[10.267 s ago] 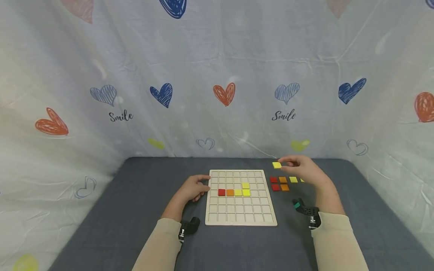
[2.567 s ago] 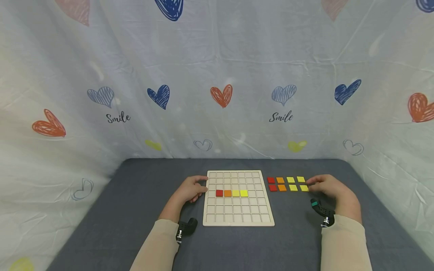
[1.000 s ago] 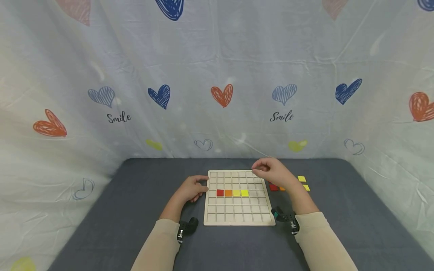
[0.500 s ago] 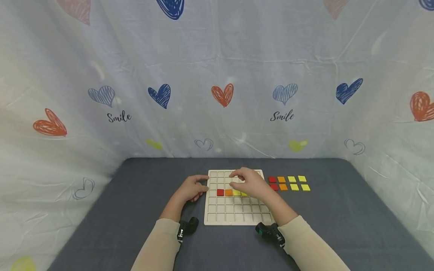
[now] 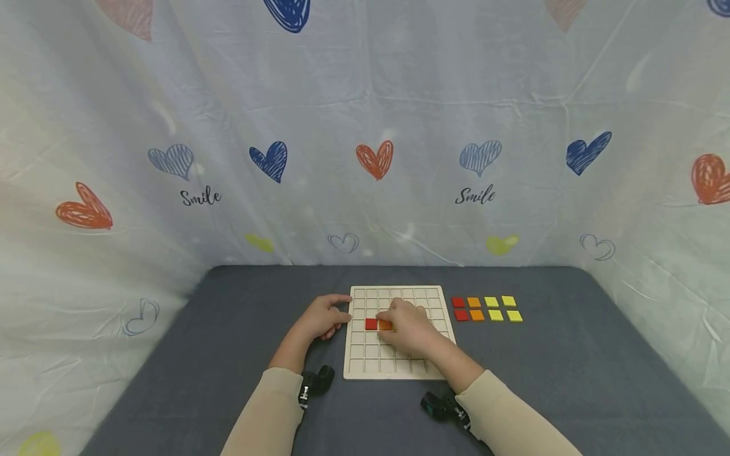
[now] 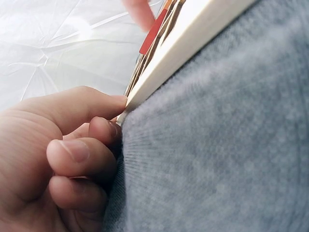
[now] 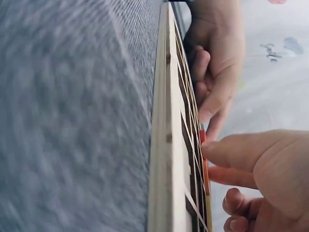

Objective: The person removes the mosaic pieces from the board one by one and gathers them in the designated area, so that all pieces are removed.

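My right hand (image 5: 408,330) is over the pale wooden grid board (image 5: 365,366), thumb and forefinger pinching the orange square tile (image 5: 385,325) at opposite edges. In the right wrist view the thumb tip lies right where the orange tile meets the red one. That red tile (image 5: 371,324) sits in its cell just left of the orange. Yellow tiles further along the row are hidden behind my right hand. At the board's left edge, my left hand (image 5: 320,318) touches the side with an extended forefinger and thumb; its other fingers (image 6: 79,157) are bent beneath.
Right of the board, two rows of loose tiles lie on the dark grey cloth (image 5: 274,291): red tiles (image 5: 461,315), orange tiles (image 5: 476,315) and yellow tiles (image 5: 496,315). A white curtain (image 5: 319,215) printed with hearts hangs behind the table.
Earlier, a yellow tile above the row was on the board and another was in my right hand; both now lie among the loose tiles. My right hand has moved left to the orange tile.
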